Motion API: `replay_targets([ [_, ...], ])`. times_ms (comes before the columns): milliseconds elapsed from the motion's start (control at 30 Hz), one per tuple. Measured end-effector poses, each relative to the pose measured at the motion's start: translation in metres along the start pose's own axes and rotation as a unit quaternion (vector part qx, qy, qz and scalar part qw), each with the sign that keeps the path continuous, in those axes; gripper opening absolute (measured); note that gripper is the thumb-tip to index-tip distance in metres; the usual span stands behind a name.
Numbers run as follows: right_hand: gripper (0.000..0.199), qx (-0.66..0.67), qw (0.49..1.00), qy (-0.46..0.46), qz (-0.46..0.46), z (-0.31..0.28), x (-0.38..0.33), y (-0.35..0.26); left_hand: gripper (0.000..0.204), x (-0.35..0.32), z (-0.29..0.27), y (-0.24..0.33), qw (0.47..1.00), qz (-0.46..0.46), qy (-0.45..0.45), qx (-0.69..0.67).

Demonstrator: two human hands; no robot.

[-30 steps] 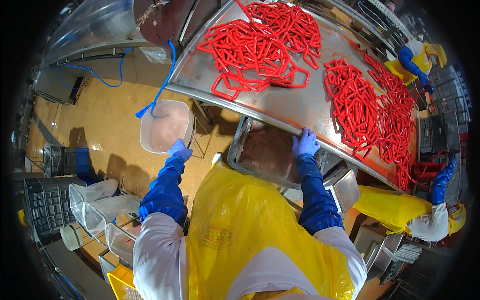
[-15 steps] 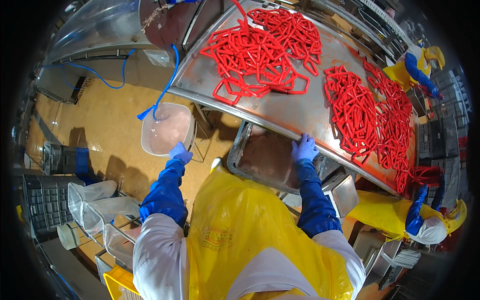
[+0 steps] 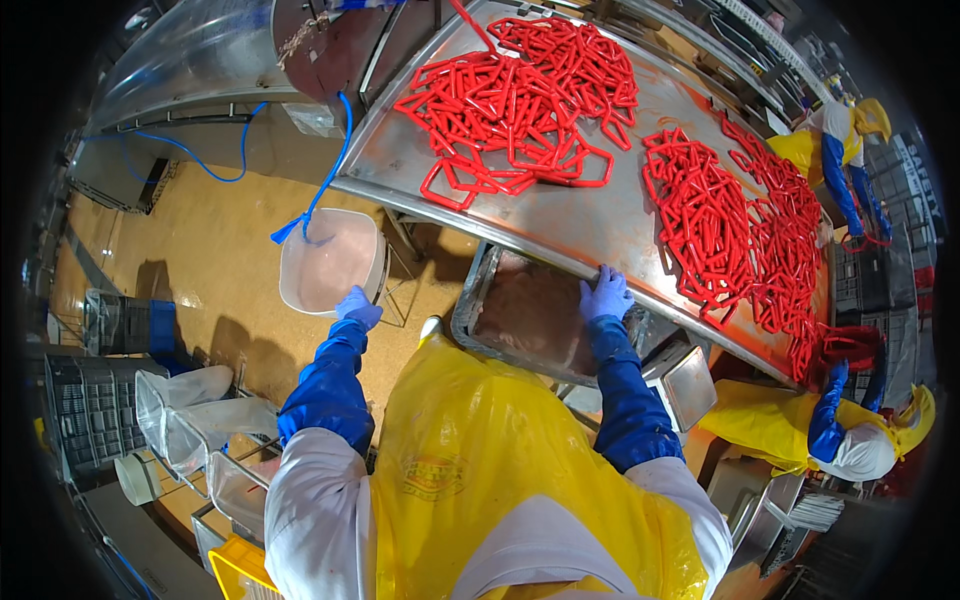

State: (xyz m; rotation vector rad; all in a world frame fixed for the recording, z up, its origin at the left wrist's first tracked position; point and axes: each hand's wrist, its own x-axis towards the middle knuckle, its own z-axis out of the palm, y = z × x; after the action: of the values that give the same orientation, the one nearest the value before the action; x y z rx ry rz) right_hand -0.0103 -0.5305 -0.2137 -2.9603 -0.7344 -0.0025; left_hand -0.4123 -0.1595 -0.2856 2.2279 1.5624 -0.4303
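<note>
My left hand point(image 3: 358, 308), in a purple glove, is at the near right rim of a white tub point(image 3: 290, 272). Its fingers look curled over that rim; the fingertips are hard to make out. Pinkish paste point(image 3: 335, 262) lies in the tub. With fingers spread, my right hand point(image 3: 606, 293) rests at the near edge of a steel table point(image 3: 600, 215), holding nothing. Directly below that edge stands a grey bin point(image 3: 466, 310) with a pinkish-brown mass inside. Heaps of red linked sausages point(image 3: 510, 125) cover much of the tabletop, and another sausage heap point(image 3: 700, 215) lies farther right.
A blue hose point(image 3: 340, 150) hangs into the tub. Beside my right forearm is a steel container point(image 3: 682, 385). Two co-workers in yellow aprons stand at the right, one person point(image 3: 850, 440) near and another person point(image 3: 840, 140) farther off. Crates point(image 3: 95, 410) are stacked at left.
The view has shifted slightly. Both my hands keep their places at the tub and table edge. The far co-worker's arms have come lower, and the nearer co-worker's arm has moved a little.
</note>
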Motion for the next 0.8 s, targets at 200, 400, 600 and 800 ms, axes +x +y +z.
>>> replay_targets([
  [200,0.070,-0.013,1.000,-0.005,0.001,0.006,0.002,0.003,0.058,-0.001,-0.002,0.001,1.000,-0.004,0.004,0.006],
  [400,0.070,-0.013,1.000,-0.020,0.008,0.001,0.002,0.000,0.063,-0.003,-0.005,0.003,1.000,-0.006,-0.014,0.004],
  [600,0.070,-0.028,1.000,-0.009,-0.002,0.005,0.002,0.003,0.070,0.000,0.000,0.001,1.000,-0.008,-0.007,0.011],
  [800,0.070,-0.014,1.000,-0.015,0.006,0.001,0.003,0.000,0.063,0.002,0.002,0.000,1.000,-0.008,-0.006,0.010],
])
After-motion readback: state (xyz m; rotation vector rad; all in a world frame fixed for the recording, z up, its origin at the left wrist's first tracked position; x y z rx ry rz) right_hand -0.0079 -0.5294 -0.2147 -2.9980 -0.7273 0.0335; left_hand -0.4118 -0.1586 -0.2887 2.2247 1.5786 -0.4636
